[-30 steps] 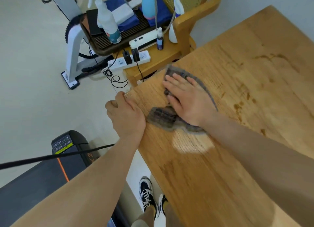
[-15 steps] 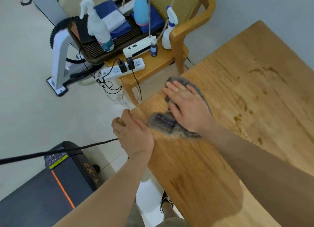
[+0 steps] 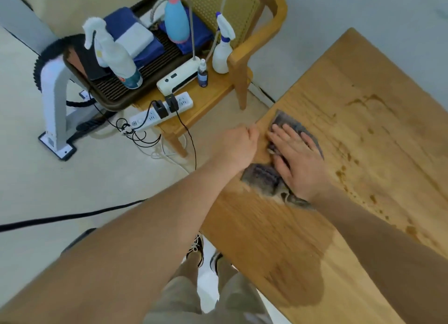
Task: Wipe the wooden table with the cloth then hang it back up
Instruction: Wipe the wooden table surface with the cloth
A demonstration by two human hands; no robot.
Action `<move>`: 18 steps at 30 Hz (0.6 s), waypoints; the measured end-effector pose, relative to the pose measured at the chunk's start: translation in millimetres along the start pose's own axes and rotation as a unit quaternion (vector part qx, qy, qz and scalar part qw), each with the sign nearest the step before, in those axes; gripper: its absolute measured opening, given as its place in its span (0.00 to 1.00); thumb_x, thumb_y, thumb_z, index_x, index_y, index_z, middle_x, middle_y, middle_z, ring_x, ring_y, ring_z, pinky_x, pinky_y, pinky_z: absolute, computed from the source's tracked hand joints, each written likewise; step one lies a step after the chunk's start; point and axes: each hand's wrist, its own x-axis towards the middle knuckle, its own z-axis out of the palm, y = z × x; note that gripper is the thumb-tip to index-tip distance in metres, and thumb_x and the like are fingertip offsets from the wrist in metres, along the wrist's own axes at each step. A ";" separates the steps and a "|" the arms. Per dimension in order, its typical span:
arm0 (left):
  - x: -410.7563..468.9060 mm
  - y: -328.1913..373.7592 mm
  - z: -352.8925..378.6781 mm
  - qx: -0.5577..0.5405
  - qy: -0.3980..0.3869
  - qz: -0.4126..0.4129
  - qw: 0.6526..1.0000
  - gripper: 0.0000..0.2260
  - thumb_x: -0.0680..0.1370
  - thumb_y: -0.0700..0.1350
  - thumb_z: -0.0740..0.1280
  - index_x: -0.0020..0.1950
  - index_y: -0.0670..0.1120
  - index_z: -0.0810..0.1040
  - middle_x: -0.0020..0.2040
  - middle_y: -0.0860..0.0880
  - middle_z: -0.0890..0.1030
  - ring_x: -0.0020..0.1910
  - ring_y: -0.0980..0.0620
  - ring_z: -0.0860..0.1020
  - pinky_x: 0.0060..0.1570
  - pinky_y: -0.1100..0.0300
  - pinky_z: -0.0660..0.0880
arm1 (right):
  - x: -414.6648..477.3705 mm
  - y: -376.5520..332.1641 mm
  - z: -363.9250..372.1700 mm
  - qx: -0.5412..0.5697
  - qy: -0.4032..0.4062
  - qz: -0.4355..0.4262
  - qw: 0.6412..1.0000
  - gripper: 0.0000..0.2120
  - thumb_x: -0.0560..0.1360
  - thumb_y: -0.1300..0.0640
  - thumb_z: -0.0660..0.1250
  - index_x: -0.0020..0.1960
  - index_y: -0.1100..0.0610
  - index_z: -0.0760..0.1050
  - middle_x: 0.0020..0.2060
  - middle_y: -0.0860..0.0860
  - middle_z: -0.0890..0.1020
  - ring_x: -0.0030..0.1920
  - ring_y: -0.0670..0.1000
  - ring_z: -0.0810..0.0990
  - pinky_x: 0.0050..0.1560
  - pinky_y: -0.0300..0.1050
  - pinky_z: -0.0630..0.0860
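Note:
A grey cloth lies flat on the wooden table near its left corner. My right hand presses down on the cloth with the fingers spread flat over it. My left hand is curled over the table's left edge, right beside the cloth. Brown spots and streaks mark the tabletop to the right of my right hand. Part of the cloth is hidden under my palm.
A wooden chair stands just past the table corner, loaded with a dark tray, spray bottles, a power strip and cables. A white machine stand sits on the floor at left. A black cable crosses the floor.
My right hand has slid the cloth along the table's left edge towards the far corner, and my left hand has moved up the edge with it. The view has tilted down.

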 end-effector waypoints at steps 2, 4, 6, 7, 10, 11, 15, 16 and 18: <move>0.8 2.8 14.0 0.007 0.033 -0.007 0.999 0.22 0.83 0.53 0.44 0.48 0.44 0.74 0.35 0.45 0.78 0.35 0.44 0.78 0.33 0.54 0.72 | 6.9 19.5 -6.0 0.023 0.058 0.129 0.990 0.23 0.82 0.50 0.50 0.76 0.52 0.59 0.76 0.49 0.61 0.77 0.49 0.54 0.75 0.56 0.53; -4.1 0.9 23.7 0.049 0.071 -0.005 0.996 0.21 0.83 0.53 0.44 0.47 0.45 0.74 0.35 0.46 0.78 0.33 0.44 0.77 0.30 0.55 0.69 | 16.6 8.8 -3.3 0.031 0.097 0.215 0.971 0.24 0.82 0.52 0.50 0.77 0.53 0.58 0.76 0.50 0.61 0.77 0.49 0.54 0.75 0.56 0.52; -3.5 -0.4 25.2 0.065 0.096 -0.006 0.993 0.20 0.83 0.52 0.45 0.44 0.46 0.72 0.33 0.48 0.76 0.32 0.45 0.74 0.30 0.56 0.68 | 22.0 -18.8 4.3 0.032 0.097 0.211 0.972 0.25 0.81 0.52 0.50 0.76 0.54 0.59 0.76 0.50 0.60 0.77 0.51 0.54 0.76 0.55 0.51; -2.7 -0.2 24.7 0.072 0.100 -0.010 0.992 0.19 0.83 0.52 0.45 0.42 0.47 0.70 0.33 0.49 0.74 0.31 0.46 0.73 0.30 0.56 0.69 | 22.1 -29.4 8.2 0.033 0.085 0.170 0.981 0.25 0.80 0.51 0.50 0.76 0.55 0.60 0.76 0.51 0.61 0.77 0.51 0.55 0.76 0.55 0.51; -1.3 4.2 25.2 0.092 0.093 -0.015 0.991 0.19 0.83 0.51 0.43 0.41 0.48 0.69 0.30 0.51 0.72 0.30 0.47 0.74 0.30 0.56 0.70 | 18.8 -7.3 2.1 0.019 0.043 0.020 0.999 0.24 0.80 0.51 0.50 0.75 0.55 0.63 0.75 0.51 0.64 0.76 0.51 0.58 0.75 0.55 0.54; -0.7 5.7 26.1 0.095 0.098 -0.013 0.991 0.20 0.83 0.51 0.43 0.40 0.48 0.69 0.29 0.52 0.72 0.29 0.48 0.73 0.29 0.57 0.68 | 19.1 15.6 -2.1 0.013 0.045 0.015 0.999 0.24 0.81 0.51 0.50 0.75 0.55 0.63 0.74 0.51 0.64 0.76 0.50 0.58 0.75 0.55 0.55; -1.1 8.3 26.1 0.110 0.102 -0.017 0.989 0.20 0.83 0.51 0.43 0.39 0.49 0.69 0.27 0.53 0.72 0.25 0.55 0.71 0.25 0.61 0.62 | 33.1 70.2 -17.5 0.045 0.108 0.269 0.956 0.24 0.81 0.52 0.49 0.76 0.55 0.60 0.76 0.51 0.61 0.77 0.51 0.54 0.76 0.54 0.51; -2.4 8.1 26.1 0.112 0.098 -0.020 0.989 0.20 0.83 0.51 0.43 0.40 0.49 0.68 0.27 0.52 0.72 0.25 0.55 0.71 0.25 0.61 0.62 | 38.1 59.1 -15.2 0.045 0.116 0.298 0.946 0.25 0.81 0.52 0.49 0.76 0.56 0.59 0.77 0.52 0.59 0.77 0.51 0.54 0.76 0.53 0.49; -5.6 8.7 24.0 0.119 0.088 -0.036 0.988 0.19 0.83 0.52 0.42 0.42 0.49 0.68 0.28 0.52 0.73 0.27 0.54 0.71 0.26 0.60 0.63 | 42.3 27.0 -6.5 0.044 0.108 0.247 0.962 0.26 0.80 0.51 0.49 0.76 0.56 0.59 0.76 0.52 0.60 0.77 0.52 0.54 0.76 0.53 0.49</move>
